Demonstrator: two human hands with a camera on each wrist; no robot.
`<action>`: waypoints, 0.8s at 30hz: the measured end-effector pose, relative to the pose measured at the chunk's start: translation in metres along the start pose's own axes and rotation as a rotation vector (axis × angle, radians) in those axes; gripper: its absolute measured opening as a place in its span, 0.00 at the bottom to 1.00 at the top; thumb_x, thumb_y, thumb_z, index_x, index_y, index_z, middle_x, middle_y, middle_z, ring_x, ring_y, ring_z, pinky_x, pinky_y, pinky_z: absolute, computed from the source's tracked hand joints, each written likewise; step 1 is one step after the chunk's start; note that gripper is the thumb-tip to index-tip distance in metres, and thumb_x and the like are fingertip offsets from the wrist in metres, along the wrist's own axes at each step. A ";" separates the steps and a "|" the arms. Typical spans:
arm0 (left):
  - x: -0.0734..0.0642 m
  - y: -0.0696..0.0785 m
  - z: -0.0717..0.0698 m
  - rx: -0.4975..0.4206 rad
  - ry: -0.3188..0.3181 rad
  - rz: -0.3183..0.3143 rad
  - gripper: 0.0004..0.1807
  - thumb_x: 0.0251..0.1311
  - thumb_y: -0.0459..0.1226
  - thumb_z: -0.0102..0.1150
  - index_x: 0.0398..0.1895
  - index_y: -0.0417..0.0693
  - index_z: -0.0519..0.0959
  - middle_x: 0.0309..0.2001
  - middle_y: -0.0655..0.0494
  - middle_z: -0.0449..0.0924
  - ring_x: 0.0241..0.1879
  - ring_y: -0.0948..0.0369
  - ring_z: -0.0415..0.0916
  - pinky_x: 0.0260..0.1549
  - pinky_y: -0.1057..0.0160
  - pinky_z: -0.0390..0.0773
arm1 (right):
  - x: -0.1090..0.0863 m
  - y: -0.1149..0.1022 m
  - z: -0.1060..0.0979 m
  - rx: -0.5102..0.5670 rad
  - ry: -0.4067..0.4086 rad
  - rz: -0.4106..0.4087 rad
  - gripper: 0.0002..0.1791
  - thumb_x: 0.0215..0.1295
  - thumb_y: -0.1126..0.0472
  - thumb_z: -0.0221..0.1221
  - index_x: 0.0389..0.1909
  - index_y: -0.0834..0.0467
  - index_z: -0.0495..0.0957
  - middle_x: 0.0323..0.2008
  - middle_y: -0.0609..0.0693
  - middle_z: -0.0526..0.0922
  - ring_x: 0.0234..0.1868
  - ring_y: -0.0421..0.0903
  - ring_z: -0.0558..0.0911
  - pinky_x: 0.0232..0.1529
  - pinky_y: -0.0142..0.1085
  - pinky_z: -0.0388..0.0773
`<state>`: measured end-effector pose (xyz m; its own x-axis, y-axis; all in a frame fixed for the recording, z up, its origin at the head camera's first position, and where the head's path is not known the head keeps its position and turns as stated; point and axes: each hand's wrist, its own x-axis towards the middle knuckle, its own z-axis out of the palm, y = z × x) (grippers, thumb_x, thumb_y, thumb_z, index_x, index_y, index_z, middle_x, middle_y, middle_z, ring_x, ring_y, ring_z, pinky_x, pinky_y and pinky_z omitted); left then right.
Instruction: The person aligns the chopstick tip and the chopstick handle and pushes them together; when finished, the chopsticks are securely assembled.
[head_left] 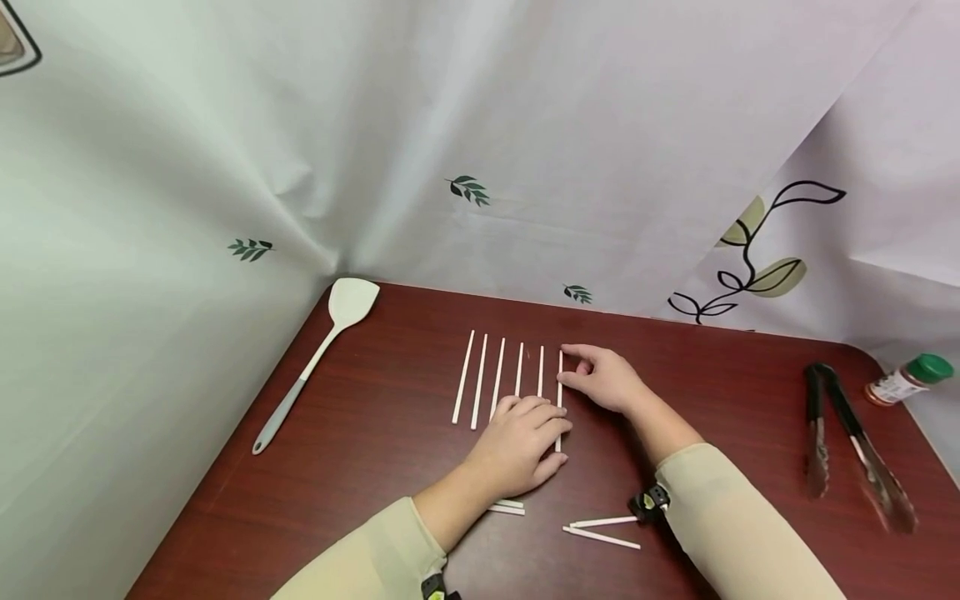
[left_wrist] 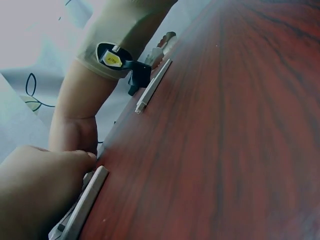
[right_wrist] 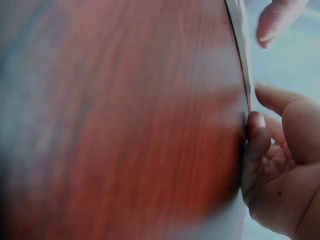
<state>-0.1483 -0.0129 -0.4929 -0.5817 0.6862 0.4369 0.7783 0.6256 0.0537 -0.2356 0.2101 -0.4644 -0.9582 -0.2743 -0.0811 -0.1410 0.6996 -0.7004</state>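
Several thin white sticks [head_left: 478,382] lie side by side in a row on the table. The rightmost white stick [head_left: 560,364] is under both hands. My right hand [head_left: 603,379] pinches its far part, with the index fingertip at the end and the thumb lower down. Over the near part reaches my left hand [head_left: 521,446], fingers loosely bent and thumb by the near end. It also covers the lower parts of some neighbouring sticks. In the right wrist view, a left fingertip [right_wrist: 267,35] is apart from the stick [right_wrist: 243,47].
Two loose sticks [head_left: 603,542] lie by the right sleeve, and more sticks [head_left: 510,509] lie partly behind the left forearm. A white spatula [head_left: 351,302] is at the left. Metal tongs [head_left: 862,442] and a green-capped bottle [head_left: 900,385] are at the right. Cloth walls [head_left: 525,167] border the table [head_left: 360,467].
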 end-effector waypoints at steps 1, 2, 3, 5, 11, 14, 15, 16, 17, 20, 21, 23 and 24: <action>0.000 0.000 0.000 -0.010 0.007 0.000 0.20 0.65 0.53 0.68 0.57 0.59 0.86 0.62 0.63 0.82 0.65 0.59 0.74 0.60 0.53 0.71 | -0.001 0.003 -0.001 0.037 0.008 0.002 0.30 0.70 0.57 0.69 0.70 0.62 0.78 0.27 0.48 0.80 0.25 0.45 0.75 0.31 0.39 0.74; 0.001 0.001 0.000 -0.023 0.015 0.000 0.22 0.65 0.54 0.68 0.58 0.58 0.85 0.63 0.62 0.82 0.65 0.58 0.74 0.60 0.52 0.71 | -0.002 0.006 -0.001 0.079 0.017 0.007 0.29 0.71 0.57 0.69 0.70 0.61 0.78 0.28 0.49 0.80 0.24 0.44 0.76 0.30 0.38 0.76; 0.001 0.001 -0.001 -0.039 0.024 0.002 0.22 0.65 0.53 0.68 0.58 0.57 0.85 0.64 0.61 0.81 0.65 0.58 0.74 0.59 0.52 0.71 | -0.003 0.010 -0.003 0.134 0.024 0.012 0.27 0.72 0.57 0.68 0.69 0.62 0.79 0.28 0.50 0.81 0.24 0.44 0.76 0.30 0.37 0.77; 0.001 0.001 -0.002 -0.062 0.049 0.010 0.22 0.66 0.52 0.68 0.58 0.55 0.85 0.64 0.59 0.81 0.65 0.58 0.74 0.59 0.51 0.71 | -0.006 0.017 -0.006 0.244 0.032 0.017 0.25 0.74 0.58 0.67 0.68 0.62 0.80 0.30 0.51 0.82 0.23 0.44 0.76 0.28 0.36 0.78; -0.003 -0.001 -0.011 -0.093 0.233 0.085 0.16 0.62 0.47 0.72 0.51 0.54 0.87 0.61 0.54 0.82 0.60 0.56 0.78 0.55 0.52 0.76 | -0.027 0.038 -0.016 0.384 -0.018 -0.019 0.20 0.74 0.61 0.67 0.63 0.64 0.83 0.35 0.52 0.84 0.26 0.44 0.79 0.29 0.35 0.81; -0.007 -0.005 -0.015 -0.108 0.358 0.150 0.13 0.58 0.43 0.74 0.45 0.53 0.88 0.57 0.54 0.83 0.55 0.56 0.80 0.52 0.54 0.78 | -0.045 0.045 -0.018 0.391 -0.027 -0.054 0.18 0.73 0.62 0.67 0.60 0.64 0.84 0.36 0.53 0.85 0.27 0.44 0.80 0.29 0.36 0.82; -0.009 -0.007 -0.017 -0.113 0.392 0.172 0.11 0.57 0.42 0.74 0.44 0.53 0.88 0.55 0.55 0.84 0.53 0.57 0.81 0.51 0.55 0.79 | -0.052 0.048 -0.018 0.394 -0.012 -0.068 0.17 0.73 0.63 0.67 0.60 0.64 0.84 0.35 0.54 0.85 0.26 0.45 0.80 0.29 0.37 0.82; -0.011 -0.009 -0.018 -0.127 0.416 0.194 0.11 0.57 0.40 0.74 0.43 0.53 0.88 0.53 0.55 0.84 0.52 0.57 0.82 0.50 0.55 0.80 | -0.059 0.051 -0.017 0.393 0.011 -0.089 0.17 0.73 0.64 0.67 0.59 0.65 0.85 0.34 0.54 0.85 0.26 0.44 0.80 0.28 0.37 0.82; -0.014 -0.010 -0.019 -0.142 0.432 0.214 0.10 0.57 0.39 0.73 0.42 0.53 0.87 0.52 0.55 0.84 0.51 0.57 0.82 0.49 0.56 0.80 | -0.067 0.053 -0.015 0.391 0.047 -0.109 0.16 0.73 0.65 0.67 0.58 0.65 0.85 0.34 0.54 0.85 0.25 0.44 0.80 0.27 0.36 0.81; -0.026 -0.015 -0.023 -0.184 0.430 0.249 0.09 0.58 0.38 0.70 0.42 0.52 0.87 0.49 0.56 0.84 0.47 0.58 0.82 0.48 0.58 0.81 | -0.091 0.055 -0.007 0.357 0.249 -0.165 0.11 0.71 0.69 0.68 0.51 0.64 0.88 0.32 0.54 0.86 0.24 0.41 0.79 0.26 0.32 0.79; -0.030 -0.017 -0.024 -0.199 0.416 0.249 0.08 0.59 0.37 0.69 0.43 0.51 0.87 0.48 0.56 0.84 0.47 0.58 0.82 0.48 0.59 0.81 | -0.098 0.054 -0.003 0.340 0.330 -0.182 0.09 0.69 0.70 0.68 0.48 0.63 0.88 0.32 0.53 0.87 0.25 0.39 0.80 0.28 0.30 0.79; -0.040 -0.020 -0.027 -0.234 0.386 0.233 0.08 0.61 0.37 0.68 0.43 0.51 0.87 0.46 0.57 0.83 0.45 0.59 0.82 0.48 0.60 0.81 | -0.109 0.053 0.004 0.284 0.475 -0.219 0.07 0.66 0.72 0.69 0.42 0.61 0.90 0.33 0.50 0.87 0.29 0.36 0.81 0.32 0.26 0.77; -0.044 -0.021 -0.028 -0.249 0.371 0.221 0.07 0.62 0.37 0.68 0.42 0.51 0.87 0.45 0.59 0.83 0.44 0.60 0.81 0.48 0.60 0.81 | -0.113 0.052 0.008 0.251 0.531 -0.243 0.08 0.65 0.73 0.70 0.39 0.59 0.90 0.33 0.49 0.87 0.31 0.34 0.81 0.33 0.25 0.76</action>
<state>-0.1325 -0.0670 -0.4885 -0.3082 0.5859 0.7495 0.9327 0.3414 0.1166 -0.1323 0.2720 -0.4969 -0.9083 0.0040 0.4183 -0.3687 0.4647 -0.8051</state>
